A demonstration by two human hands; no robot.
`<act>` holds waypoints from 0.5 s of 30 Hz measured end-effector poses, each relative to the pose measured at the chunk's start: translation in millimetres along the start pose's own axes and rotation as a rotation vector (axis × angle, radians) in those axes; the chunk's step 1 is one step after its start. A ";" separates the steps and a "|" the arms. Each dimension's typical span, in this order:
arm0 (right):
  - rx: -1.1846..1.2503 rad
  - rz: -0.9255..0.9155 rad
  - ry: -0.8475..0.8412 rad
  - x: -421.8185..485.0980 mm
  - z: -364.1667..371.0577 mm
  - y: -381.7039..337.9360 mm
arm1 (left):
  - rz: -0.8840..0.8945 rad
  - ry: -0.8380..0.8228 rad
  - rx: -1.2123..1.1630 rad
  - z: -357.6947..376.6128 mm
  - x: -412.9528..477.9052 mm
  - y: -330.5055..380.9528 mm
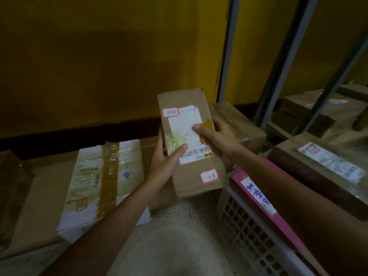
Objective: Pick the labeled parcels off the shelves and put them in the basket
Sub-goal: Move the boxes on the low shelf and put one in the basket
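Head view: held carton (196,176) between white-wrapped box (103,184) and lattice basket (249,236).

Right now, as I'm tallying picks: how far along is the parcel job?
Done: a pink parcel sits in the basket. In hand: the left hand and right hand both grip a brown parcel, label up, held left of the basket and not yet in it. Left: drop that one in, then check the others, such as the white box and the labelled box on the right.
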State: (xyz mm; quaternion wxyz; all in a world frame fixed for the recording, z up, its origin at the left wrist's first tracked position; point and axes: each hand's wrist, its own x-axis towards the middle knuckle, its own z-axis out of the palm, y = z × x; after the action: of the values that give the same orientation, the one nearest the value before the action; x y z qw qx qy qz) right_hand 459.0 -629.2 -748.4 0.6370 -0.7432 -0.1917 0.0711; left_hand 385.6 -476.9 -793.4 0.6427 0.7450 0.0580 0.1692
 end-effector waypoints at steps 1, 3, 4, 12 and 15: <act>0.001 0.016 0.008 -2.3 -7.0 -3.6 | 0.006 -0.004 0.005 6.8 0.4 5.9; -0.005 0.047 0.026 -8.1 -24.4 -10.9 | 0.017 -0.007 -0.002 23.6 -0.8 17.2; -0.012 0.055 0.036 -11.6 -34.3 -13.9 | 0.018 -0.010 -0.007 32.9 -2.5 21.7; -0.290 0.224 0.142 -48.9 -129.5 -34.2 | -0.038 -0.240 0.075 100.9 -26.9 43.6; -0.305 0.324 0.106 -66.0 -157.7 -41.3 | -0.068 -0.326 0.105 121.6 -37.6 47.8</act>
State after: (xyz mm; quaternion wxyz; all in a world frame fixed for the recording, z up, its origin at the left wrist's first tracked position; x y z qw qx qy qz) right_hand 445.7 -794.2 -689.2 0.5070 -0.8546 -0.0446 0.1033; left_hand 383.9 -610.4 -767.6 0.6091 0.7927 -0.0130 0.0212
